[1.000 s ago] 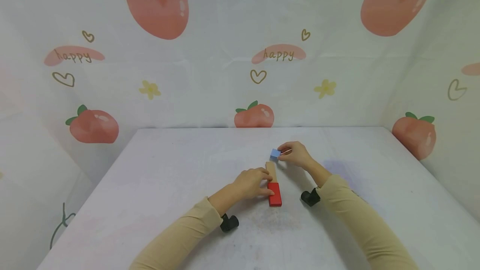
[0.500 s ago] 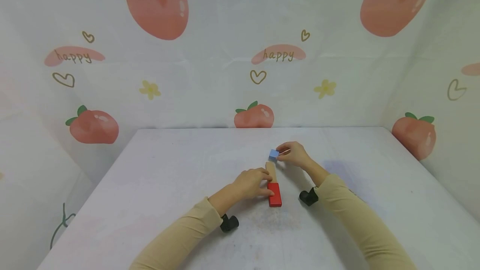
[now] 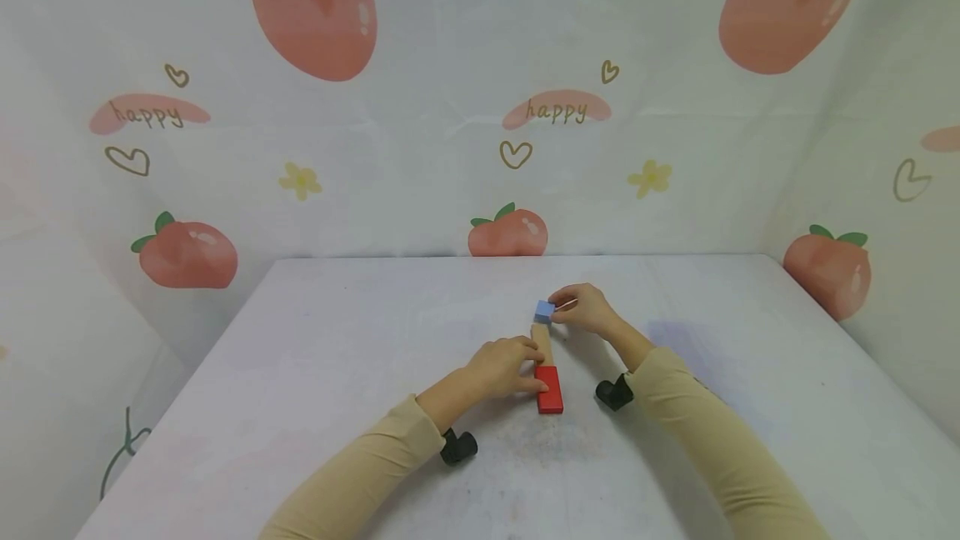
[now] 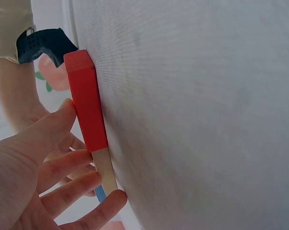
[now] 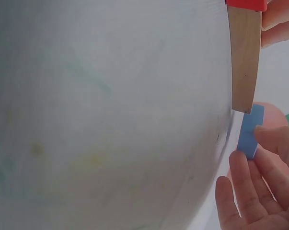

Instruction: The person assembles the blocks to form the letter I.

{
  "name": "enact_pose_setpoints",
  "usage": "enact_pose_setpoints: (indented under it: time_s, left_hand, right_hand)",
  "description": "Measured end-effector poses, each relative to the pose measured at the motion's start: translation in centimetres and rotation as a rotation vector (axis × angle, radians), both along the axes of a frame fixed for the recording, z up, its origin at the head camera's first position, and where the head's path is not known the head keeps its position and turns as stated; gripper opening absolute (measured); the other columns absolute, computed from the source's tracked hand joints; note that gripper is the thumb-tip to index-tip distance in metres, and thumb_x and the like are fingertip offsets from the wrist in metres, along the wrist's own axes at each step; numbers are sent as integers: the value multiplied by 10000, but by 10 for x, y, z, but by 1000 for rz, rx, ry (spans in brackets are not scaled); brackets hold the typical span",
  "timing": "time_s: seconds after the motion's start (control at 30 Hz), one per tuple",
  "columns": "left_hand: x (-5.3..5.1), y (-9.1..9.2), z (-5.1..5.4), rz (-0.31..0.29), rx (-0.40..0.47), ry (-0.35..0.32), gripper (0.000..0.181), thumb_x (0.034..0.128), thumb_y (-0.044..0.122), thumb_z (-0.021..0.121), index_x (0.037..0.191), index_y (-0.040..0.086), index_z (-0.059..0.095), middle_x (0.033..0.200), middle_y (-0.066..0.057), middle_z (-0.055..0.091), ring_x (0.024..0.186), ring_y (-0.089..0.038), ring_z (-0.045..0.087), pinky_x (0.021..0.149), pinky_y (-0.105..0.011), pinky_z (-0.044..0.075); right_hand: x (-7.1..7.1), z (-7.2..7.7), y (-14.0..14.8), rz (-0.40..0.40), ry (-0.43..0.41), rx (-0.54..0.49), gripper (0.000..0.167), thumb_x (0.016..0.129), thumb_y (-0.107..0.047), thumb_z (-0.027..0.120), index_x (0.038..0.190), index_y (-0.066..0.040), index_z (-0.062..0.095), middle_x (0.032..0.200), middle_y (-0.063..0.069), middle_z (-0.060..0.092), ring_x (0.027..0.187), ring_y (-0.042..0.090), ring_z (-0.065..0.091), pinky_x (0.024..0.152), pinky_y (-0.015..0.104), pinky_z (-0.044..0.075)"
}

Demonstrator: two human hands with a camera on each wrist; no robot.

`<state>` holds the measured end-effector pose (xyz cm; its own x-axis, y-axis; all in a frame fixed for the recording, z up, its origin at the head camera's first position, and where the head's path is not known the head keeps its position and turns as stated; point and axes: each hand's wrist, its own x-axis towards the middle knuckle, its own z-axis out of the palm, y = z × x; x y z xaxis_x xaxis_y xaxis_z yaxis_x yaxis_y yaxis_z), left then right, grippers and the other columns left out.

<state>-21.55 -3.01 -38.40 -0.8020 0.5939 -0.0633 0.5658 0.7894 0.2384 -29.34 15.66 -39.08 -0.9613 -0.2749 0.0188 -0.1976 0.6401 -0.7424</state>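
A red block (image 3: pixel 551 400) and a plain wooden block (image 3: pixel 541 335) lie end to end in a line on the table. My left hand (image 3: pixel 497 367) is at their left side, its thumb touching the red block and its fingertips resting on the wooden one. At the far end of the line, my right hand (image 3: pixel 591 309) pinches a blue block (image 3: pixel 543 312) between thumb and fingers. In the right wrist view the blue block (image 5: pixel 249 132) meets or nearly meets the end of the wooden block (image 5: pixel 245 62); whether they touch I cannot tell.
The blocks lie on a white-covered table (image 3: pixel 360 332). Behind it hangs a white cloth (image 3: pixel 420 148) printed with peaches, hearts and flowers. Black wrist mounts (image 3: pixel 459 447) stick out under both sleeves, close to the table.
My right hand has moved slightly left with the blue block, bringing it in line with the wooden block's far end. The left hand and the other two blocks have stayed put.
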Motion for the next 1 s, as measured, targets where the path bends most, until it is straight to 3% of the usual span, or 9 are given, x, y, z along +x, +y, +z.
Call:
enact_pose_setpoints:
  time_s: [0.33,1.0]
  left_hand:
    - [0,0,0,3,0,-4,465,824,423,676,1210,167,641,1274,-4,593,1158,-184,578,899,-337,511]
    - [-1,0,-1,4,1,-22,467,831,416,671,1220,162,633,1276,-12,591,1161,-188,573,923,-349,502]
  right_hand:
    - [0,0,-3,1,-46,33,314,826,-73,666,1116,45,638,1090,225,654,977,322,653,836,386,552]
    - [-1,3,-5,32,-44,74,319,834,-79,663,1127,44,634,1100,221,648,996,326,651,854,394,549]
